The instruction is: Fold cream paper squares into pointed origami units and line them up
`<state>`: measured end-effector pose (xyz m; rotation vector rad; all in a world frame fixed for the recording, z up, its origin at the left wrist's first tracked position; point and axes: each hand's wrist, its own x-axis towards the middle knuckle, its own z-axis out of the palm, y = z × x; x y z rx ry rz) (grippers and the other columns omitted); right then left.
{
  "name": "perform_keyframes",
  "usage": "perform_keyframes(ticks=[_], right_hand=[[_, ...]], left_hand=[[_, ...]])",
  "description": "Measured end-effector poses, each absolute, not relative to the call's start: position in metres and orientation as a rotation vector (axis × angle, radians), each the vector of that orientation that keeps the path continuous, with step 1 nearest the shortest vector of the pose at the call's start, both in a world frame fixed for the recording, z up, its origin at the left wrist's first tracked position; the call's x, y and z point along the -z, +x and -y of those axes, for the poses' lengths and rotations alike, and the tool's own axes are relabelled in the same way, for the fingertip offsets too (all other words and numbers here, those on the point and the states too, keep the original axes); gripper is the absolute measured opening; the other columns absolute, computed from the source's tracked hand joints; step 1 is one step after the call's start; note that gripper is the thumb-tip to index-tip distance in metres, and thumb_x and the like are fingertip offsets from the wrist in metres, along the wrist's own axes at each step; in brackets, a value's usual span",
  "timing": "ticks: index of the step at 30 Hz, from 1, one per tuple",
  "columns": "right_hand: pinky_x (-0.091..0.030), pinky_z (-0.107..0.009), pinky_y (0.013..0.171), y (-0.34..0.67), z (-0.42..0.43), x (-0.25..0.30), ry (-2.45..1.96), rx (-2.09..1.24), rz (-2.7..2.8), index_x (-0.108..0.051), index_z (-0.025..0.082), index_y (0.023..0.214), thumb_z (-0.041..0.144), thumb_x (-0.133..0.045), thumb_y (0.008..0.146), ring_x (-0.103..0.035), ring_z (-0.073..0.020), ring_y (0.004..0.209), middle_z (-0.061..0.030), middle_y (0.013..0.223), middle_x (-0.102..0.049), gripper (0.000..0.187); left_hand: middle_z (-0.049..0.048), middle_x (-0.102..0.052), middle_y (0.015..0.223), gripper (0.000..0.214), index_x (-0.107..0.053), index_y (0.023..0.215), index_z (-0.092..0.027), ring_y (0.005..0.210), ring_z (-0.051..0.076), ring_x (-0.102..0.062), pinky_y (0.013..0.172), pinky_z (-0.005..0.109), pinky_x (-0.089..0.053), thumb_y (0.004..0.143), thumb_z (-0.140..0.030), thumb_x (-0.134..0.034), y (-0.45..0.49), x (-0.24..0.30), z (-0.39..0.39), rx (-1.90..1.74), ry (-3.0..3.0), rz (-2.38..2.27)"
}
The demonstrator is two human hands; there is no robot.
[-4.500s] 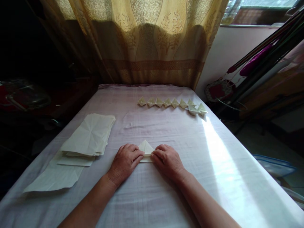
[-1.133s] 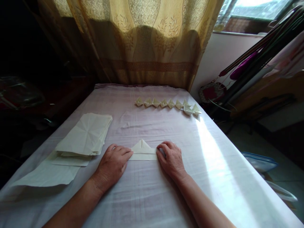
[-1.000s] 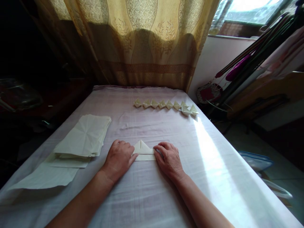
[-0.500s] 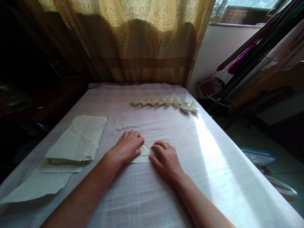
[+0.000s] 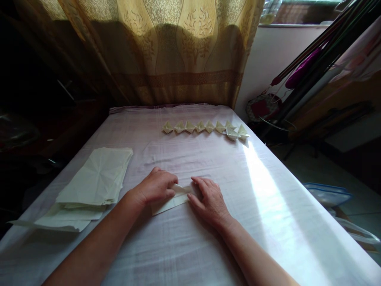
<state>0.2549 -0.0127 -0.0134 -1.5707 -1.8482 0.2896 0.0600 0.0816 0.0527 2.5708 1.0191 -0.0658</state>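
A small folded sheet of cream paper (image 5: 169, 203) lies on the cloth between my hands, its lower left corner tilted toward me. My left hand (image 5: 157, 184) pinches its upper left part, thumb and fingers closed on a raised fold. At the paper's right end, my right hand (image 5: 208, 198) has thumb and curled fingers closed round the edge; the fingers cover that end. Farther off, a row of folded paper boats (image 5: 199, 127) stands near the table's back. To the left rests a stack of creased paper sheets (image 5: 95, 174).
A pale checked cloth covers the table (image 5: 190, 250). Loose sheets (image 5: 65, 222) stick out under the stack, one edge lifted. Behind the table hangs a gold curtain (image 5: 178, 51). Right of the table are poles (image 5: 315, 59), a round bag (image 5: 263, 107) and plastic bags (image 5: 329, 194).
The folded paper has turned, its left end coming toward me. My left hand has shifted slightly left and its fingers have curled in. The loose sheet's edge at the left has lifted.
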Motion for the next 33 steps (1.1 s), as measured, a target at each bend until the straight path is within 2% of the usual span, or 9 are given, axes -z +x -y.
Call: perform_keyframes(ticks=[4, 7, 10, 14, 18, 21, 25, 30, 33], right_hand=[[-0.048, -0.044, 0.092, 0.258, 0.012, 0.019, -1.530, -0.336, 1.719, -0.051, 0.022, 0.130, 0.027, -0.063, 0.080, -0.064, -0.0246, 0.104, -0.0098, 0.114, -0.068, 0.051], [-0.051, -0.042, 0.091, 0.257, 0.010, 0.021, -1.450, -0.430, 1.617, -0.044, 0.025, 0.137, 0.028, -0.064, 0.080, -0.065, -0.0231, 0.104, -0.0085, 0.116, -0.069, 0.060], [-0.052, -0.041, 0.092, 0.252, 0.010, 0.021, -1.356, -0.537, 1.554, -0.041, 0.026, 0.139, 0.031, -0.066, 0.079, -0.065, -0.0229, 0.107, -0.0082, 0.119, -0.068, 0.065], [-0.054, -0.036, 0.086, 0.241, 0.011, 0.018, -1.292, -0.538, 1.465, -0.057, 0.025, 0.123, 0.029, -0.065, 0.080, -0.068, -0.0211, 0.097, -0.0060, 0.109, -0.071, 0.044], [-0.054, -0.031, 0.073, 0.242, 0.010, 0.011, -1.298, -0.357, 1.483, -0.066, 0.024, 0.099, 0.023, -0.058, 0.085, -0.067, -0.0186, 0.081, -0.0032, 0.089, -0.072, 0.016], [-0.051, -0.032, 0.073, 0.252, 0.009, 0.001, -1.290, -0.105, 1.634, -0.067, 0.024, 0.091, 0.016, -0.052, 0.088, -0.064, -0.0184, 0.076, -0.0023, 0.081, -0.071, 0.017], [-0.044, -0.036, 0.083, 0.259, 0.011, -0.010, -1.268, 0.162, 1.794, -0.066, 0.023, 0.094, 0.012, -0.051, 0.089, -0.061, -0.0202, 0.089, -0.0034, 0.092, -0.072, 0.020], [-0.041, -0.034, 0.081, 0.249, 0.013, -0.005, -1.282, 0.118, 1.995, -0.066, 0.022, 0.090, 0.016, -0.051, 0.092, -0.057, -0.0199, 0.088, -0.0030, 0.090, -0.070, 0.017], [-0.040, -0.033, 0.080, 0.245, 0.016, 0.002, -1.273, 0.012, 2.114, -0.066, 0.022, 0.087, 0.014, -0.056, 0.088, -0.057, -0.0195, 0.087, -0.0028, 0.089, -0.070, 0.013]], left_hand=[[-0.0010, -0.066, 0.072, 0.010, -0.067, 0.074, -0.019, 0.074, 0.018, -0.059, 0.079, 0.032, -0.041, 0.074, -0.027, -0.061, 0.052, -0.050, -0.084, -0.238, 2.300, -1.129], [0.0003, -0.066, 0.078, 0.024, -0.064, 0.077, -0.018, 0.077, 0.018, -0.060, 0.075, 0.029, -0.045, 0.075, -0.042, -0.064, 0.052, -0.045, -0.079, -0.652, 1.724, -1.104], [0.0022, -0.069, 0.084, 0.039, -0.064, 0.084, -0.016, 0.080, 0.018, -0.062, 0.079, 0.031, -0.047, 0.068, -0.050, -0.075, 0.060, -0.039, -0.067, -0.800, 1.296, -0.988], [0.0042, -0.071, 0.090, 0.046, -0.065, 0.092, -0.015, 0.085, 0.020, -0.064, 0.081, 0.032, -0.048, 0.066, -0.051, -0.080, 0.073, -0.030, -0.053, -0.827, 1.116, -0.928], [0.0074, -0.071, 0.098, 0.045, -0.064, 0.094, -0.015, 0.093, 0.022, -0.065, 0.087, 0.037, -0.049, 0.074, -0.055, -0.072, 0.074, -0.016, -0.052, -0.816, 1.287, -0.967], [0.0094, -0.065, 0.118, 0.044, -0.058, 0.117, -0.021, 0.105, 0.024, -0.062, 0.092, 0.041, -0.049, 0.081, -0.045, -0.068, 0.064, -0.012, -0.048, -0.962, 1.679, -1.208], [0.0126, -0.052, 0.136, 0.058, -0.042, 0.140, -0.024, 0.124, 0.026, -0.050, 0.103, 0.044, -0.042, 0.086, -0.029, -0.064, 0.044, -0.018, -0.029, -1.198, 2.336, -1.334], [0.0040, -0.066, 0.105, 0.020, -0.065, 0.108, -0.027, 0.099, 0.021, -0.058, 0.092, 0.038, -0.043, 0.092, -0.019, -0.057, 0.024, -0.016, -0.007, -1.068, 2.815, -1.146], [0.0007, -0.068, 0.089, 0.014, -0.067, 0.095, -0.024, 0.086, 0.018, -0.058, 0.087, 0.035, -0.043, 0.093, -0.018, -0.055, 0.018, -0.008, -0.002, -0.987, 2.834, -1.117]])
